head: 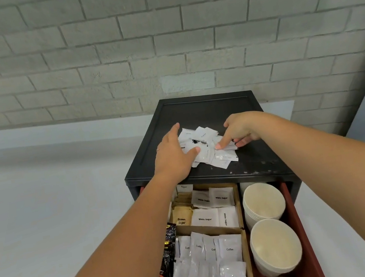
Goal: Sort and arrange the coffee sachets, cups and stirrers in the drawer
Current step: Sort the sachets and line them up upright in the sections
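White sachets (206, 145), pressed by the flat left hand (172, 154) and, at 3 o'clock, the curled right hand (240, 128) (grip unclear), could be swept off.

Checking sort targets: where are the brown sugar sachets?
Head view: the brown sugar sachets stand at the far left of the open drawer, directly left of the white sugar sachets.

In your drawer (289, 205), sugar sachets (205, 219) read "White Sugar". At their 9 o'clock a brown sachet (181, 220) reads "Brown Sugar". At their 6 o'clock, coffee sachets (229, 249) read "Coffee". Print on the pile (203, 135) at 12 o'clock is too blurred to read.
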`<state>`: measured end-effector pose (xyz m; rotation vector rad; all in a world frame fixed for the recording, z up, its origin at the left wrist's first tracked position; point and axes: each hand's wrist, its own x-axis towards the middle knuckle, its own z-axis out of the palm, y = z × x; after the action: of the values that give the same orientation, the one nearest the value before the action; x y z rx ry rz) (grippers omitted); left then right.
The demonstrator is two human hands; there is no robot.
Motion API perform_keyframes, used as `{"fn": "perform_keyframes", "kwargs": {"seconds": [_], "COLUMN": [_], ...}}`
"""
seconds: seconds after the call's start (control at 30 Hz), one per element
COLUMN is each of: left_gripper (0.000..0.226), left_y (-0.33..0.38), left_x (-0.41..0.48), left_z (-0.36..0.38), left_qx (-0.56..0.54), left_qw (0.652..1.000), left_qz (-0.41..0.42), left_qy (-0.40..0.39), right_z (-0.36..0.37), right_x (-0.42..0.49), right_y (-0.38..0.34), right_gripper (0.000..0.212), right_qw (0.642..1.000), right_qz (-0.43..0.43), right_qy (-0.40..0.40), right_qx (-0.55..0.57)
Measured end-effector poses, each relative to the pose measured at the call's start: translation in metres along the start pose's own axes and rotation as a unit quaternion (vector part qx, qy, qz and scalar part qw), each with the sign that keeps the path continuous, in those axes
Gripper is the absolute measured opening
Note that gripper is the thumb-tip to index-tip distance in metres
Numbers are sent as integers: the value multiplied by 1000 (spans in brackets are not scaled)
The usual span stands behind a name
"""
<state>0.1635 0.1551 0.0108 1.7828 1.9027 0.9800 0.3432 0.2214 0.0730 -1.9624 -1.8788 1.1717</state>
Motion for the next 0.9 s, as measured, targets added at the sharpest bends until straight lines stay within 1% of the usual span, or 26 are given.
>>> {"fn": "perform_keyframes", "kwargs": {"seconds": [0.1,0.13,0.2,0.23,0.27,0.3,0.33,0.37,0.4,0.5,0.53,0.63,0.67,0.73,0.8,0.9], "left_gripper": [51,46,45,49,60,76,92,101,104,102,101,104,104,104,103,99], "left_y": [1,2,4,4,5,5,6,5,5,3,3,3,4,4,4,2], "left_x": [0,0,0,1,1,1,0,0,-1,0,0,-2,-2,-2,-1,-1], "left_z": [1,2,3,4,5,5,6,7,8,9,9,9,9,9,10,10], "left_qx": [137,175,213,222,229,232,236,244,254,268,269,270,271,271,266,263], "left_qw": [988,981,972,969,966,964,962,960,958,955,955,954,954,955,956,958], "left_qz": [36,40,31,23,15,9,6,6,8,15,16,18,18,14,12,13], "left_qy": [-56,-71,-96,-108,-120,-129,-134,-134,-133,-127,-128,-129,-127,-123,-120,-115], "right_z": [4,5,7,7,7,6,6,6,7,9,10,12,12,12,11,7], "right_x": [4,6,11,13,14,14,15,15,15,15,16,19,19,21,21,17], "right_y": [-4,-4,-4,-5,-6,-7,-9,-11,-13,-18,-19,-26,-28,-31,-34,-36], "right_gripper": [81,79,74,70,66,64,63,65,69,79,78,61,59,59,59,60], "right_qw": [1000,1000,1000,1000,1000,1000,1000,1000,1000,999,999,996,995,995,996,994], "right_qz": [1,2,9,15,20,23,24,23,18,-10,-18,-29,-29,-22,-9,8], "right_qy": [1,3,8,6,3,0,-2,-2,-2,-17,-30,-62,-65,-63,-68,-104], "right_qx": [-8,-14,-24,-23,-21,-19,-18,-17,-18,-29,-34,-59,-67,-75,-55,-17]}}
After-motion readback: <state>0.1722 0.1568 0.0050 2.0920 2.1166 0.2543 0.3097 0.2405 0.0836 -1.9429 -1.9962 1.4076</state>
